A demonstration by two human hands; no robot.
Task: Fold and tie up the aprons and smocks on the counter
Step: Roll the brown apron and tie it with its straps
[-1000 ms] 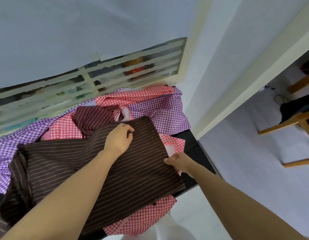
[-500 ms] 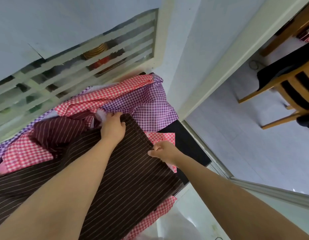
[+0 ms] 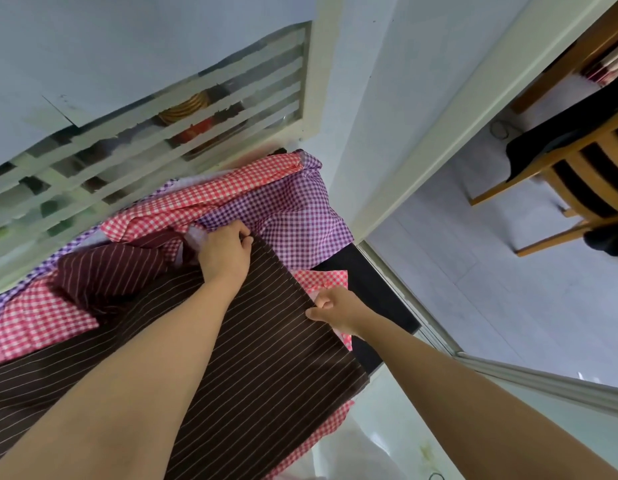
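At centre frame, the left hand and right hand each pinch the dark brown pinstriped cloth apron at its edge. It is probably being squared up; next, that edge wants folding over evenly.

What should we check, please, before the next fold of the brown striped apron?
1. Left hand grips the far corner of the brown striped apron: ok.
2. Right hand pinches its right edge: ok.
3. Edge between the hands lies straight: ok.
4. Bare counter underneath for folding: not ok; the apron lies over the red checked cloth and purple checked cloth.
5. Apron's ties found: cannot tell.
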